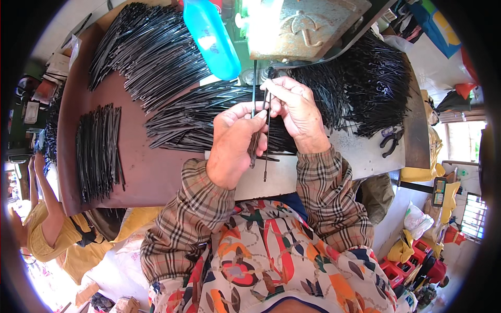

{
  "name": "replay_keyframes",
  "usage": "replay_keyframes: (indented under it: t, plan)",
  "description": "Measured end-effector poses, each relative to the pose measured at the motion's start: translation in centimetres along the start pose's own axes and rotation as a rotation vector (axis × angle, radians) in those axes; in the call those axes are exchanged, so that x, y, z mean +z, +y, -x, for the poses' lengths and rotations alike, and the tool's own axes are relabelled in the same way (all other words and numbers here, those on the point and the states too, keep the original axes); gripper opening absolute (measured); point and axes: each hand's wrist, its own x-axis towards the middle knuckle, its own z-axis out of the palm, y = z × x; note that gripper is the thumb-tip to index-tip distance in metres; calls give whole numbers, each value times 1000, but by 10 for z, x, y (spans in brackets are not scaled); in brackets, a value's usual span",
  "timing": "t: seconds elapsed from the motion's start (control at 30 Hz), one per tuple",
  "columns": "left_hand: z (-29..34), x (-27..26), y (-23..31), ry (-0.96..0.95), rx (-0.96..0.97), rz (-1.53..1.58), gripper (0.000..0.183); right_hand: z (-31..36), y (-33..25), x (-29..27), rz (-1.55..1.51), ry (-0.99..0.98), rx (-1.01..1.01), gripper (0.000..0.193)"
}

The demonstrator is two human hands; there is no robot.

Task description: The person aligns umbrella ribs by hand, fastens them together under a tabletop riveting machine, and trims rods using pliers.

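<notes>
In front of the machine, my left hand [235, 138] is closed on a few thin black metal rods [266, 161] that look like umbrella ribs. They stand roughly lengthwise, their lower ends hanging below the fingers. Close on the right, my right hand [300, 107] pinches the upper end of a rod between thumb and fingers, just under the machine head. The fingers of both hands nearly meet, so part of the rods is hidden. Above them is the worn metal machine head [308, 31] with a raised umbrella mark. A loose heap of black rods [203, 117] lies behind my left hand.
Large bundles of black rods cover the back left [151, 57] and back right [360, 78] of the table, with a smaller stack [98, 151] at the left. Black-handled pliers [391, 142] lie at right. A blue plastic bottle-shaped piece [211, 39] hangs beside the machine. Another person [44, 224] sits at far left.
</notes>
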Motion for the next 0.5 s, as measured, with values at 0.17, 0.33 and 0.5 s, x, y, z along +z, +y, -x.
replay_keyframes:
  t: [0.17,0.33,0.5]
  plan:
    - [1,3,2,21,-25,74,20,0,0,0,-8,-9,-9,16]
    - [3,6,6,-11,-56,28,12,-3,0,-3,-43,-9,-14,16]
    - [1,6,8,-66,-61,80,14,-5,-4,-3,-7,-13,-22,16]
